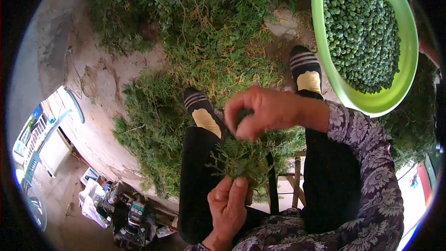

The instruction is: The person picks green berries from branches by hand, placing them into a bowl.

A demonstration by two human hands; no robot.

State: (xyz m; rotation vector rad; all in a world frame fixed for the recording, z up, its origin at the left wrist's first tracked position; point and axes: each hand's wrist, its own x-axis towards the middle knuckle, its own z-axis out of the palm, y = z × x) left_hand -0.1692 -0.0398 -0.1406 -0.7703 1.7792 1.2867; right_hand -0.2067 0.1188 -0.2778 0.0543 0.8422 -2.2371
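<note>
Down in my lap, my left hand (pixel 227 207) pinches the base of a green evergreen sprig (pixel 241 160) between thumb and fingers. The sprig has flat, scaly leaves and points away from me. Just above its tip is my right hand (pixel 265 111), fingers curled inward and smeared by motion; whether anything is in them cannot be made out. To the upper right, a light green plastic basin (pixel 409 83) holds a heap of small green seed cones (pixel 362 37). It stands apart from both hands.
Cut evergreen branches (pixel 213 32) cover the ground ahead and to the left (pixel 153 130). My two feet in striped dark shoes (pixel 306 60) rest among them. A wooden frame (pixel 297 181) shows between my legs. Assorted clutter (pixel 132 214) lies at lower left.
</note>
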